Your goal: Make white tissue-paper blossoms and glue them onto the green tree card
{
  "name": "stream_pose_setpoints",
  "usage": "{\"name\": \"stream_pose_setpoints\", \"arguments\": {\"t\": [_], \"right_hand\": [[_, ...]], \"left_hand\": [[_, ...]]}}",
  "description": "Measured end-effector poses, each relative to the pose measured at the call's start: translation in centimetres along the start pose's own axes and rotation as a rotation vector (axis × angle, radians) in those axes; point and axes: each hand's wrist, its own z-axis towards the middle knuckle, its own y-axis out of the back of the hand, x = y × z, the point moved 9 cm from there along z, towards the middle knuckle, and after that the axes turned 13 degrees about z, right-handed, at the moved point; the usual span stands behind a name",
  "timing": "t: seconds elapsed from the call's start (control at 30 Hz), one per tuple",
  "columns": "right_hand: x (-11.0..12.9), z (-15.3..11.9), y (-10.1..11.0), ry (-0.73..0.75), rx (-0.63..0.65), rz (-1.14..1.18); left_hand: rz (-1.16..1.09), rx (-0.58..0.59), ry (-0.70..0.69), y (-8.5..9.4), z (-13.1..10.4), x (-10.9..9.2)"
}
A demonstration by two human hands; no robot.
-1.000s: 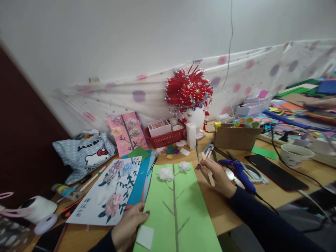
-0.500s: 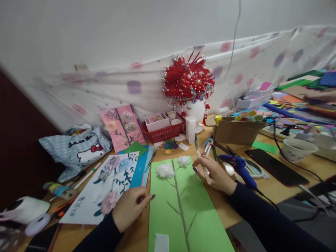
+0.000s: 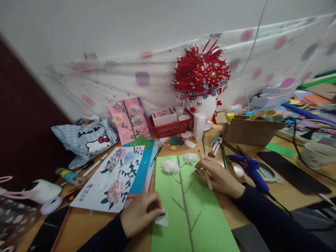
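Note:
A green sheet (image 3: 210, 220) with a painted grey-green stem lies in front of me, two white ruffled flowers at its top: a larger one (image 3: 170, 166) and a smaller one (image 3: 189, 158). My left hand (image 3: 143, 212) pinches a small white paper piece (image 3: 162, 220) over the sheet's left edge. At the sheet's upper right, my right hand (image 3: 219, 175) holds a thin wooden stick (image 3: 207, 177) slanted between its fingers. Left of the sheet lies a white picture (image 3: 97, 192) with pink, purple and blue flowers.
Behind stand a red basket (image 3: 170, 129), a red beaded headdress (image 3: 202, 75) on a white head form and a cardboard box (image 3: 252, 132). At right are a blue glue gun (image 3: 253, 171), a phone (image 3: 292, 171) and a paper cup (image 3: 319, 155). A checked bag (image 3: 86, 140) sits left.
My left hand has moved toward me and right, and now has hold of the white paper piece. My right hand keeps the stick. The whole view has shifted slightly left.

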Motion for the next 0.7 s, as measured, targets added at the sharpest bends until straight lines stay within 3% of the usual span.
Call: {"name": "stream_pose_setpoints", "arguments": {"t": [0.1, 0.2, 0.27, 0.37, 0.43, 0.57, 0.7], "right_hand": [[0.3, 0.1, -0.1, 0.010, 0.012, 0.018], [0.7, 0.1, -0.3, 0.028, 0.038, 0.006], [0.9, 0.0, -0.6, 0.046, 0.066, -0.006], [1.0, -0.2, -1.0, 0.047, 0.101, -0.033], [0.9, -0.4, -1.3, 0.031, 0.137, -0.045], [1.0, -0.8, -2.2, -0.010, 0.228, -0.039], [0.8, -0.9, -2.4, -0.103, 0.251, -0.006]], "left_hand": [[-0.239, -0.136, 0.037, 3.8, 2.8, 0.8], [-0.298, -0.342, -0.006, 8.5, 7.9, 1.6], [-0.280, -0.450, 0.066, 11.1, 11.9, 2.9], [-0.280, -0.525, 0.199, 13.1, 17.2, 5.0], [-0.250, -0.577, 0.251, 14.0, 19.6, 6.0], [-0.166, -0.690, 0.321, 15.4, 20.9, 7.2], [-0.075, -0.735, 0.266, 15.4, 18.2, 5.9]]}}
